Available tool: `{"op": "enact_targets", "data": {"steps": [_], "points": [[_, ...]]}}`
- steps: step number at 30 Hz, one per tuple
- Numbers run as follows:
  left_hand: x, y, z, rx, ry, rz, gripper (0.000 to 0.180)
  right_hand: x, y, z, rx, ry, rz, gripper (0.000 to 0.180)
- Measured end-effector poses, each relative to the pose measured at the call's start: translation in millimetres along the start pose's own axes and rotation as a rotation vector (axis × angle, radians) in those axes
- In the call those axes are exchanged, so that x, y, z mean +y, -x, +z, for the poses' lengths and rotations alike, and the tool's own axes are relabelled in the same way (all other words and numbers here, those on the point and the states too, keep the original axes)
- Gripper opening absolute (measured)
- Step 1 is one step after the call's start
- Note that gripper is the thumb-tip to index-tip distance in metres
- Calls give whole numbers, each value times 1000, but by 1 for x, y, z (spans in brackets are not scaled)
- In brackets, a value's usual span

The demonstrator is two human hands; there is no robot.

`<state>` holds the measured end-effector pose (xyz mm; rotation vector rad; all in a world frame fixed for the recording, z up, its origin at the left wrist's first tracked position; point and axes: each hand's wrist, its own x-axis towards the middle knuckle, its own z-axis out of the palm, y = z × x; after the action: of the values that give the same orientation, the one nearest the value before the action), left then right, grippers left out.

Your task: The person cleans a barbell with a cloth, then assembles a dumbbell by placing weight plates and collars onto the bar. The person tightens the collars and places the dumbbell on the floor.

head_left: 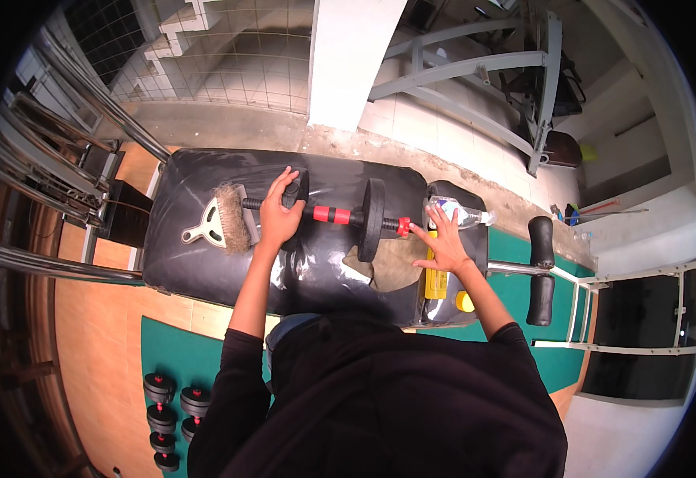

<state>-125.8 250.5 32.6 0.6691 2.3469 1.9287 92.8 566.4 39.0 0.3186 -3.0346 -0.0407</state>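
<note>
Left hand [280,213] grips dumbbell [340,215]

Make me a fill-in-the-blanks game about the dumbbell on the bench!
1. The left hand grips the dumbbell near its ____ plate.
2. The right hand lies open with its fingertips by the dumbbell's ____ coloured end collar.
3. A bristly ____ lies on the black bench pad, left of the dumbbell.
4. A clear plastic ____ lies beyond the right hand.

Missing words: left; red; brush; bottle
</note>
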Motion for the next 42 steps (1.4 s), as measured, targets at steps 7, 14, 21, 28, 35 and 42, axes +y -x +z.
{"op": "enact_targets", "data": {"steps": [7,14,21,28,35,42], "points": [[3,1,-1,-8,-20,-15,53,-1,-3,2,178,-96,168,89],[-8,0,-1,19,-30,22,55,-16,-17,-2,119,-32,311,79],[-6,-1,0,-3,43,12,54,-16,-27,-2,83,102,313,79],[-12,-1,2,14,53,59,53,-14,-38,-1,15,163,295,80],[-8,-2,3,15,-7,31,53,-7,-36,-3,-43,48,20,83],[-16,-4,4,41,-5,82,53,-13,-34,1,96,19,-55,87]]}}
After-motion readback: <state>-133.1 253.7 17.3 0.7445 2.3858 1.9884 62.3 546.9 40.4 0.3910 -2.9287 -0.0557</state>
